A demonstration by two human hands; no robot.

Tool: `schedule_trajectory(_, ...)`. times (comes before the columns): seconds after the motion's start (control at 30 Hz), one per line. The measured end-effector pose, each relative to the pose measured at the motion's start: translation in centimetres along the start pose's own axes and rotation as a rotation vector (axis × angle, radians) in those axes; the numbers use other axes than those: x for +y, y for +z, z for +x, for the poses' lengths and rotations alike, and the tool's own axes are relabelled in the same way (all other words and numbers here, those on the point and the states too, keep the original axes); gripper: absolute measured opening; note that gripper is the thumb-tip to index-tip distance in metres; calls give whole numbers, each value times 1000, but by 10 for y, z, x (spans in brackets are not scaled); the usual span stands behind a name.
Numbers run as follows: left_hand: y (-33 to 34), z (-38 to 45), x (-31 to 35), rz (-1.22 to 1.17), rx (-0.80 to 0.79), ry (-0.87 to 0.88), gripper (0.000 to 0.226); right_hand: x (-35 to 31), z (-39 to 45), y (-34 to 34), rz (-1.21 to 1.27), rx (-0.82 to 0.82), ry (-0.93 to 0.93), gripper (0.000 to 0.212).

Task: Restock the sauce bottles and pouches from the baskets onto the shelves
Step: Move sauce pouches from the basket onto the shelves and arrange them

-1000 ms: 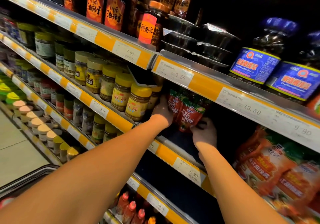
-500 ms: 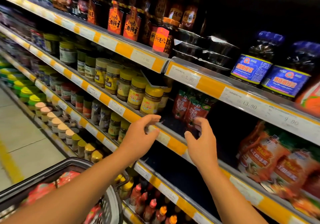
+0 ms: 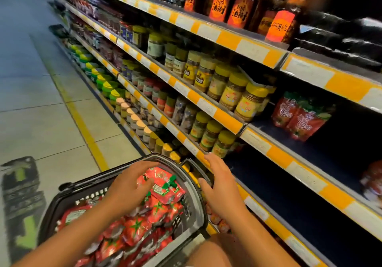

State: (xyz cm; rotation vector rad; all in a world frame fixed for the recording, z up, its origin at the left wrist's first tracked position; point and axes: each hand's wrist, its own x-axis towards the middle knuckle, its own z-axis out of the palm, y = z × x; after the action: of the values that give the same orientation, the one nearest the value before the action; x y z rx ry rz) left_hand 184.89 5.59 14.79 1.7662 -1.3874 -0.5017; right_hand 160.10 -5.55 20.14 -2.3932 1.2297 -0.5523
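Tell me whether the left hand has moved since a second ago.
Yes. The left hand has come down and away from the red pouches on the shelf, which it was touching then, and now hangs open over the pouches in the basket.

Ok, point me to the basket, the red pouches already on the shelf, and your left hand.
basket (image 3: 192, 192): head view, on its dark right rim.
red pouches on the shelf (image 3: 299, 120): head view, front of the pouch nearest the camera.
left hand (image 3: 129, 186): head view, back of the hand.
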Motion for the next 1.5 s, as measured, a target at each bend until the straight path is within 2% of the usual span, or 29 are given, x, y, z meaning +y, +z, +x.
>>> schedule_trajectory(0.23,-24,-52,-77,23,84,-169,35,-26,15,85,21,-178,12,68)
schedule_trajectory(0.43,-20,-72,-123,65,66,-314,36,-34,29,137,5,-264,47,65)
schedule_trajectory(0.7,25,-49,-144,105,-27,-322,41,-10,52,180,-64,-362,157,67)
schedule_trajectory(0.83,51,-18,-143,123,-84,-324,45,10,67,191,-54,-341,246,62)
schedule_trajectory(1.03,82,12,-142,212,-145,-437,72,34,79,207,-15,-322,357,63)
schedule_trajectory(1.23,101,19,-144,355,-186,-410,96,42,86,221,-94,-326,362,60)
schedule_trajectory(1.37,110,20,-145,383,-121,-379,94,33,91,223,-227,-281,355,63)
schedule_trajectory(1.5,111,16,-145,291,-70,-331,90,23,95,226,-158,-239,347,56)
